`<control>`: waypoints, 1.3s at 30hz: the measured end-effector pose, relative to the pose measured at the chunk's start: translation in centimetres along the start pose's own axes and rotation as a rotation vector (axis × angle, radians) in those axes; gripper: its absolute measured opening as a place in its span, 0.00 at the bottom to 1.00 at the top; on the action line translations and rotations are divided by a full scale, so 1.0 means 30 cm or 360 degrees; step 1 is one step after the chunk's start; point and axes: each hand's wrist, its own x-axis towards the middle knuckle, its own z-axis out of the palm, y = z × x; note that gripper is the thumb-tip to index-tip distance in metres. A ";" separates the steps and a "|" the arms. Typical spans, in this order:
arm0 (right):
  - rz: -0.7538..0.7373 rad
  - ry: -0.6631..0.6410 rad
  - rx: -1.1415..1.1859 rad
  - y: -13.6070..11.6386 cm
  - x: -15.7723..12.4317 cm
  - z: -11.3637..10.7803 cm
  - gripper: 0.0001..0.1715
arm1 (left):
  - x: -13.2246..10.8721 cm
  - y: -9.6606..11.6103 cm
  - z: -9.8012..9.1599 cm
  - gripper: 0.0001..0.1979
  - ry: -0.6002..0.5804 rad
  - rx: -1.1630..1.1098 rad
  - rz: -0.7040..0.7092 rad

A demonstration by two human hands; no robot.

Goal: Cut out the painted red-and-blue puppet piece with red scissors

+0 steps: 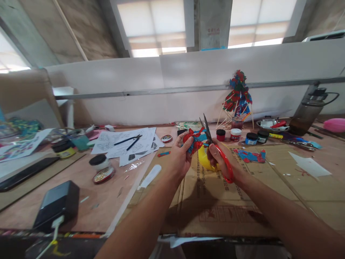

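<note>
My left hand [180, 155] is closed on a painted red and blue cut-out piece [193, 139], held up over the cardboard sheet [215, 201]. My right hand [221, 161] grips scissors [215, 147] with red and yellow handles. Their blades stand apart and point up and away, right beside the piece's right edge. Another red and blue painted piece [250, 155] lies flat on the cardboard to the right.
Small paint jars [235, 135] stand in a row behind my hands. Printed pattern sheets with pencils [126, 142] lie to the left, near a lidded jar [99, 162] and a black box [56, 205]. A colourful figure on sticks [238, 95] leans on the wall; a dark bottle [307, 111] stands at right.
</note>
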 end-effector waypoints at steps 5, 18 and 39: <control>0.0043 0.0000 0.0038 -0.019 -0.002 0.005 0.25 | -0.002 0.000 0.000 0.18 0.0007 0.0014 0.0001; -0.0003 0.0013 -0.0030 -0.025 0.001 0.002 0.26 | -0.007 0.009 0.008 0.17 -0.0031 0.0021 0.0023; 0.0167 0.0052 0.0366 -0.014 -0.007 0.028 0.25 | -0.005 0.011 0.016 0.15 0.0004 -0.0008 -0.0027</control>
